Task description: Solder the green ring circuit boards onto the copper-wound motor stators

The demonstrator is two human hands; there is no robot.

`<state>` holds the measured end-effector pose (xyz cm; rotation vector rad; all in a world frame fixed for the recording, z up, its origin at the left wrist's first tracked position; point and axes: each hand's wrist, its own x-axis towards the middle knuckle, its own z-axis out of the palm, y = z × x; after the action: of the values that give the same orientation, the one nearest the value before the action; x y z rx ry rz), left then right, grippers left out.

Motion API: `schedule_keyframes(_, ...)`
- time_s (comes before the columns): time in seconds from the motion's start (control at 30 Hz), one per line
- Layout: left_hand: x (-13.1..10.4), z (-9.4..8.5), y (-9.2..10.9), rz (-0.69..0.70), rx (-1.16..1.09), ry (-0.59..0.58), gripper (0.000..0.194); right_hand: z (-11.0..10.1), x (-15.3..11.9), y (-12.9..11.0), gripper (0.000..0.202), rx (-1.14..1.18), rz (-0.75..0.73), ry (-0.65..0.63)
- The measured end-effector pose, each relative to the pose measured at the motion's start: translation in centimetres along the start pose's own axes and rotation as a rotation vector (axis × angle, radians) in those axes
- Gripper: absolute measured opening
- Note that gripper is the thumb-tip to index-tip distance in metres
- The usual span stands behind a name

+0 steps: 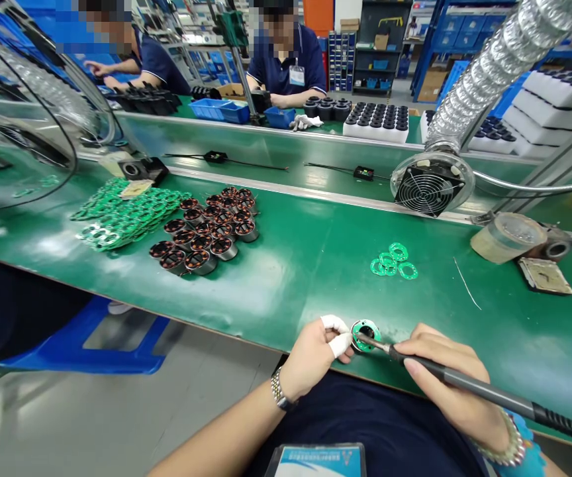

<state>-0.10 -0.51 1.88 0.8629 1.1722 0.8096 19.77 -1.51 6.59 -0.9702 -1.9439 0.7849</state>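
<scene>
At the table's front edge, a motor stator topped with a green ring-shaped circuit board (371, 325) stands between my hands. My left hand (316, 351), with white covers on its thumb and index finger, is closed at the stator's left side. Whether its fingertips also pinch a thin wire is too small to tell. My right hand (457, 371) grips a soldering iron (484, 391) like a pen, its tip on the board ring. Several loose green board rings (398, 252) lie farther back on the green table.
Many copper-wound stators (201, 242) stand left of centre, beside piled green board panels (122, 215). To the right are a strand of wire (466, 283), a tub (504, 242), a sponge tray (545, 275) and a fan (428, 189) with a duct. A co-worker (288, 66) sits opposite.
</scene>
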Motion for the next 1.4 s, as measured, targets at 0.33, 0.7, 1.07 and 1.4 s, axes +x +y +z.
schedule_keyframes(0.33, 0.1, 0.0, -0.1, -0.006, -0.002, -0.003, 0.018, -0.4, 0.2, 1.3, 0.021, -0.077, -0.032, -0.03)
schedule_keyframes(0.7, -1.3, -0.6, -0.5, 0.143, 0.377, -0.083, 0.02, 2.1, 1.4, 3.6, 0.031, -0.163, -0.028, -0.242)
schedule_keyframes(1.07, -0.7, -0.8, 0.0, 0.269, 0.34, -0.037, 0.009, 3.8, -0.6, 3.7, 0.034, -0.235, -0.026, -0.035)
schedule_keyframes(1.4, 0.3, 0.0, 0.7, 0.009, 0.054, -0.135, 0.014, 3.8, 1.4, 2.6, 0.023, -0.126, -0.172, 0.023)
